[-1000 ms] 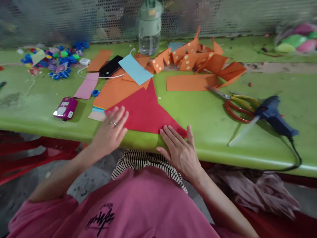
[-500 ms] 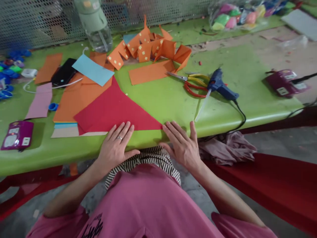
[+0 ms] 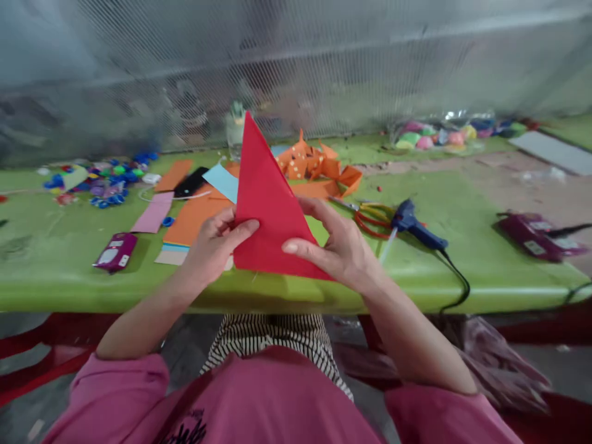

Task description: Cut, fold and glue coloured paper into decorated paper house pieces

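Note:
A folded red paper triangle (image 3: 264, 203) is held up above the table's front edge, its tall point upward. My left hand (image 3: 221, 240) pinches its left edge, thumb on the near face and fingers behind. On the right slanting side, my right hand (image 3: 340, 246) grips the paper with the thumb in front and fingers curled round the far side. Behind the triangle lie orange paper sheets (image 3: 189, 216) and a light blue paper strip (image 3: 222, 182), partly hidden by it.
Scissors (image 3: 372, 219) and a blue glue gun (image 3: 419, 227) with a trailing cord lie to the right. Purple boxes (image 3: 115, 251) sit at left and far right. Orange dotted paper pieces (image 3: 300, 161) and a bottle (image 3: 235, 132) stand behind on the green table (image 3: 467, 203).
Both hands, flat along the red paper's lower edge before, now grip it and have lifted it off the table, tipped upright. The view has tilted up.

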Tool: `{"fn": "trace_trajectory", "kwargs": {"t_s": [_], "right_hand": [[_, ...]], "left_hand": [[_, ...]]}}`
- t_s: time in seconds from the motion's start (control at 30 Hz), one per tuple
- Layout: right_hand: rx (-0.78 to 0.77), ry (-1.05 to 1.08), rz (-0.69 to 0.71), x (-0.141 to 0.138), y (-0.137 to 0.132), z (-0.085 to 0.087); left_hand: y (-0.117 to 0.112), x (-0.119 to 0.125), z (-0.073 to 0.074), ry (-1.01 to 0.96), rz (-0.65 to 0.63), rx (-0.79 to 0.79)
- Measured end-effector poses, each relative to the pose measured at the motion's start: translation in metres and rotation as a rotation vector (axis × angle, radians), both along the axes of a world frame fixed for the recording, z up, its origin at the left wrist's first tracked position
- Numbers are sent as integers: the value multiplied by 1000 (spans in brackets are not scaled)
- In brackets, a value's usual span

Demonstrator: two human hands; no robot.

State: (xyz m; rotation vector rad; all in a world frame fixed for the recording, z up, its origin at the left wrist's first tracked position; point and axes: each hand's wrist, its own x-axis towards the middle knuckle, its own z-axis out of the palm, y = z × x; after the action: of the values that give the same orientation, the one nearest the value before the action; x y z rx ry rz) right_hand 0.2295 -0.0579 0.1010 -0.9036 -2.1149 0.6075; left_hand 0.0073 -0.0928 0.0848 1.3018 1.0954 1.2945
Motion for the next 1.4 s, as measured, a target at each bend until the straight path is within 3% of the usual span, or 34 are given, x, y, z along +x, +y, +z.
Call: {"fn": "trace_trajectory", "kwargs": {"t_s": [0.07, 0.13, 0.3, 0.43, 0.7, 1.13, 1.33, 1.4], "right_hand": [[-49, 12, -8, -10, 7, 25], [-90, -24, 1, -15, 10, 37], [-191, -126, 108, -19, 11, 33], [-235, -168, 153, -21, 8, 25], [-235, -192, 83, -23, 12, 8], [-225, -236, 118, -21, 12, 10], [-354, -259, 184, -15, 8, 6], [-372, -254, 162, -14, 8, 4]], "left_hand": [[11, -1, 13, -128, -13, 20], [18, -6, 23, -141, 27, 95], [24, -21, 39, -172, 147, 196], [29, -23, 33, -177, 131, 137], [38, -19, 18, -218, 107, 117], [44, -14, 15, -469, 41, -47], [56, -39, 22, -507, 186, 19], [53, -44, 23, -433, 157, 49]]}}
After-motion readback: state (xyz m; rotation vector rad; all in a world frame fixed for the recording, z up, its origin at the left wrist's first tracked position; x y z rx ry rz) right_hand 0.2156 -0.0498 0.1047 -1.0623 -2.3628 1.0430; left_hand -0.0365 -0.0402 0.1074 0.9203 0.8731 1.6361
